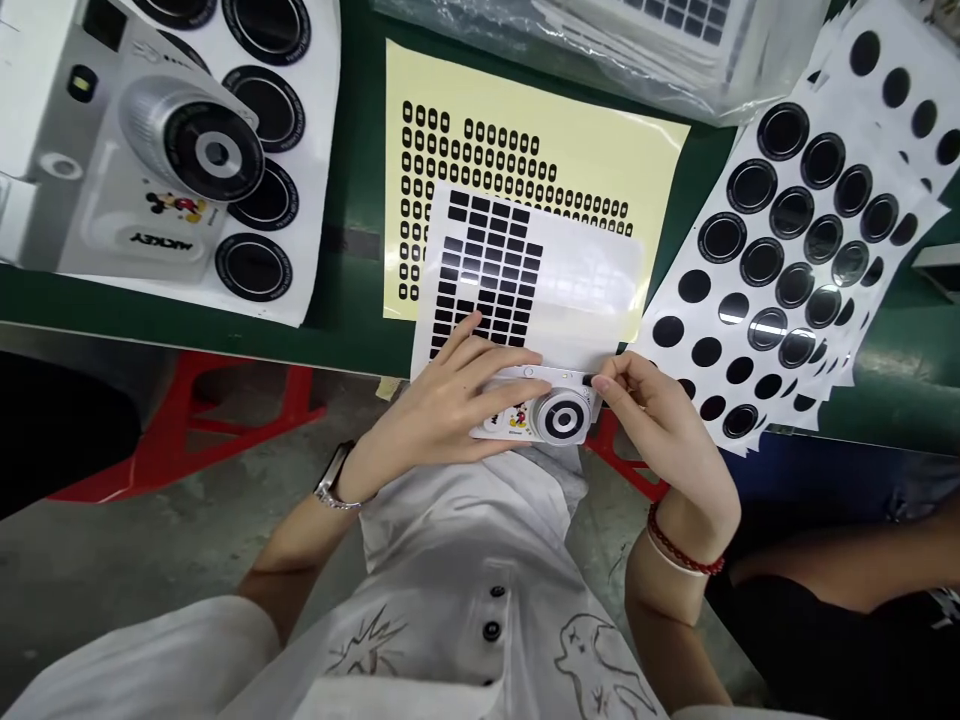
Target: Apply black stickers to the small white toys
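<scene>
A small white toy camera [529,425] with a round lens and a cartoon figure lies at the table's front edge. Around its left part my left hand [457,400] is wrapped, fingers over its front. My right hand [652,410] pinches at the camera's top right corner, where a small dark piece [586,380] shows by the fingertips. Beneath the camera's far side is a white sheet of black rectangular stickers [585,290], which lies on a yellow sheet of small black stickers [480,85].
White cameras [105,190] stand on a sheet of round black stickers [311,100] at the left. More round-sticker sheets [810,240] are piled at the right. A clear plastic bag [510,50] lies at the back. Another person's arm [847,560] shows at the lower right.
</scene>
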`<action>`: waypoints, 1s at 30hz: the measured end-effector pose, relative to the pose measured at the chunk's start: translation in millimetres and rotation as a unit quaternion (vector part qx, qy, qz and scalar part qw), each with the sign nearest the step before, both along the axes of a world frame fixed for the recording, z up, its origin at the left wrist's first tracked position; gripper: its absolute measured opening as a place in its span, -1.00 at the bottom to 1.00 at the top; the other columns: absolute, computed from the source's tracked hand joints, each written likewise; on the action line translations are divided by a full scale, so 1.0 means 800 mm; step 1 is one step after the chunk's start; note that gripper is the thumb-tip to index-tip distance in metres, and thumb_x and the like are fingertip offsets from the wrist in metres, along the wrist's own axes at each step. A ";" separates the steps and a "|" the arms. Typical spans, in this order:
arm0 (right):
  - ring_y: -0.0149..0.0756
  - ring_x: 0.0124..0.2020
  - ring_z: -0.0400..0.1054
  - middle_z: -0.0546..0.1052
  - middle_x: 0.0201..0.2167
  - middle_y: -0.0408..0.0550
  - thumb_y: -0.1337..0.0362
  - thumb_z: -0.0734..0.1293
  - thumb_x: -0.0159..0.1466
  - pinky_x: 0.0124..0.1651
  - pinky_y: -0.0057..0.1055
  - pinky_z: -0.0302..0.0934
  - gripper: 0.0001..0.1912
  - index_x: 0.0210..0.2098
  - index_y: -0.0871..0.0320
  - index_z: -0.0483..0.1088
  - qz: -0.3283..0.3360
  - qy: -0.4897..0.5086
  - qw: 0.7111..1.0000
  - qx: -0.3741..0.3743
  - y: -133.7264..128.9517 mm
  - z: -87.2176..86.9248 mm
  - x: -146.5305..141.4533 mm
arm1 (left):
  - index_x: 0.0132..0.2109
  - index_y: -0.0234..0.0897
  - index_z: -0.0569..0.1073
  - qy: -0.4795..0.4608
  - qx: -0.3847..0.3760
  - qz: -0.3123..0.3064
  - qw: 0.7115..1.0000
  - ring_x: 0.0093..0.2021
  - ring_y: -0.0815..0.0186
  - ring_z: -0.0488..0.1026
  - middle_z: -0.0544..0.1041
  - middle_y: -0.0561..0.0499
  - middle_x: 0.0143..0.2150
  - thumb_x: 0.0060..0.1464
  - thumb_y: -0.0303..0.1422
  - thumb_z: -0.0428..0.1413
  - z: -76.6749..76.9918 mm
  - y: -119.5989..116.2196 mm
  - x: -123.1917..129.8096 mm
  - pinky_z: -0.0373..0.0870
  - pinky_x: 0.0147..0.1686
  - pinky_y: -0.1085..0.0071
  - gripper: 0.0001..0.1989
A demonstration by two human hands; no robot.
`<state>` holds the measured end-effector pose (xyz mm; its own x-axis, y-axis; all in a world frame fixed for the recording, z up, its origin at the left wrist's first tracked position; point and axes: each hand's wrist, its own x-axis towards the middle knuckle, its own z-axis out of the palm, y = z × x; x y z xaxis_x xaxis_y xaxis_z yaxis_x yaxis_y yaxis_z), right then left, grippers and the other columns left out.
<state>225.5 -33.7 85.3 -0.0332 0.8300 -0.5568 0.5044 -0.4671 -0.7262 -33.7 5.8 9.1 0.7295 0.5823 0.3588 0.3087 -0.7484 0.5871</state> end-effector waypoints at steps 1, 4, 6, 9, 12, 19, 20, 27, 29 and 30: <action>-0.39 -0.47 0.15 0.29 -0.49 -0.23 0.03 0.26 0.53 -0.41 -0.36 0.03 -0.68 -0.29 0.07 0.30 -0.006 -0.010 1.000 0.000 -0.001 0.000 -0.002 | 0.26 -0.19 0.42 -0.004 0.001 0.001 1.000 0.05 0.15 0.47 0.54 -0.15 0.25 0.35 -0.10 0.25 0.000 0.000 0.000 0.21 0.49 -0.25 -0.53; -0.37 -0.46 0.19 0.34 -0.47 -0.20 0.04 0.28 0.51 -0.41 -0.35 0.06 -0.71 -0.29 0.07 0.33 -0.022 -0.039 0.999 0.005 -0.003 0.000 -0.010 | 0.26 -0.20 0.42 -0.005 0.004 -0.001 1.000 0.05 0.15 0.48 0.55 -0.16 0.25 0.35 -0.10 0.26 -0.001 0.001 0.000 0.22 0.48 -0.24 -0.53; -0.36 -0.46 0.20 0.35 -0.46 -0.18 0.06 0.30 0.49 -0.42 -0.36 0.08 -0.72 -0.29 0.07 0.34 -0.036 -0.051 0.998 0.008 -0.004 -0.001 -0.013 | 0.27 -0.19 0.41 -0.005 0.001 -0.002 1.000 0.05 0.15 0.48 0.55 -0.15 0.25 0.35 -0.09 0.26 -0.001 0.001 0.000 0.24 0.48 -0.24 -0.52; -0.35 -0.43 0.22 0.39 -0.42 -0.15 0.08 0.33 0.46 -0.43 -0.37 0.11 -0.75 -0.29 0.07 0.35 -0.062 -0.041 0.997 0.020 -0.006 -0.003 -0.016 | 0.28 -0.16 0.40 -0.006 0.000 -0.002 1.000 0.07 0.14 0.48 0.55 -0.14 0.25 0.35 -0.10 0.25 -0.001 0.001 -0.001 0.25 0.47 -0.24 -0.52; -0.35 -0.39 0.31 0.46 -0.30 -0.09 0.09 0.38 0.43 -0.46 -0.40 0.15 -0.78 -0.25 0.06 0.35 -0.095 -0.021 0.995 0.032 -0.008 -0.006 -0.018 | 0.27 -0.19 0.40 -0.003 0.006 -0.003 1.000 0.06 0.14 0.48 0.55 -0.15 0.25 0.36 -0.11 0.24 -0.002 0.001 -0.001 0.25 0.47 -0.25 -0.53; -0.42 -0.54 0.28 0.47 -0.39 -0.17 0.10 0.37 0.47 -0.56 -0.44 0.18 -0.84 -0.10 0.03 0.46 -0.145 0.047 0.988 0.023 -0.015 -0.016 -0.024 | 0.27 -0.21 0.40 0.011 0.022 -0.008 1.000 0.05 0.15 0.50 0.54 -0.13 0.23 0.37 -0.14 0.23 -0.001 0.001 -0.001 0.25 0.48 -0.25 -0.55; -0.42 -0.55 0.28 0.46 -0.41 -0.18 0.10 0.36 0.47 -0.55 -0.45 0.20 -0.84 -0.09 0.03 0.47 -0.149 0.066 0.986 0.017 -0.016 -0.018 -0.024 | 0.28 -0.22 0.40 0.014 0.022 -0.009 1.000 0.05 0.15 0.50 0.54 -0.13 0.23 0.37 -0.15 0.22 0.000 0.001 -0.002 0.26 0.47 -0.26 -0.55; -0.43 -0.54 0.25 0.50 -0.32 -0.13 0.09 0.38 0.46 -0.55 -0.41 0.20 -0.83 -0.17 0.04 0.45 -0.171 0.061 0.982 0.048 -0.017 -0.024 -0.035 | 0.26 -0.22 0.41 0.017 0.028 -0.007 0.999 0.02 0.15 0.48 0.56 -0.13 0.21 0.40 -0.13 0.18 0.003 0.003 -0.002 0.29 0.46 -0.27 -0.58; -0.42 -0.54 0.26 0.55 -0.25 -0.08 0.05 0.38 0.46 -0.55 -0.40 0.24 -0.80 -0.15 0.03 0.42 -0.173 0.058 0.982 0.040 -0.018 -0.028 -0.035 | 0.26 -0.21 0.41 0.019 0.030 -0.002 0.999 0.02 0.15 0.49 0.56 -0.12 0.21 0.40 -0.15 0.17 0.003 0.003 -0.002 0.29 0.47 -0.25 -0.59; -0.42 -0.55 0.26 0.58 -0.19 -0.06 0.01 0.37 0.45 -0.55 -0.38 0.28 -0.77 -0.14 0.03 0.40 -0.174 0.077 0.981 0.025 -0.018 -0.030 -0.033 | 0.26 -0.21 0.41 0.019 0.031 -0.002 0.999 0.02 0.15 0.49 0.56 -0.12 0.21 0.40 -0.15 0.17 0.003 0.004 -0.002 0.28 0.48 -0.25 -0.60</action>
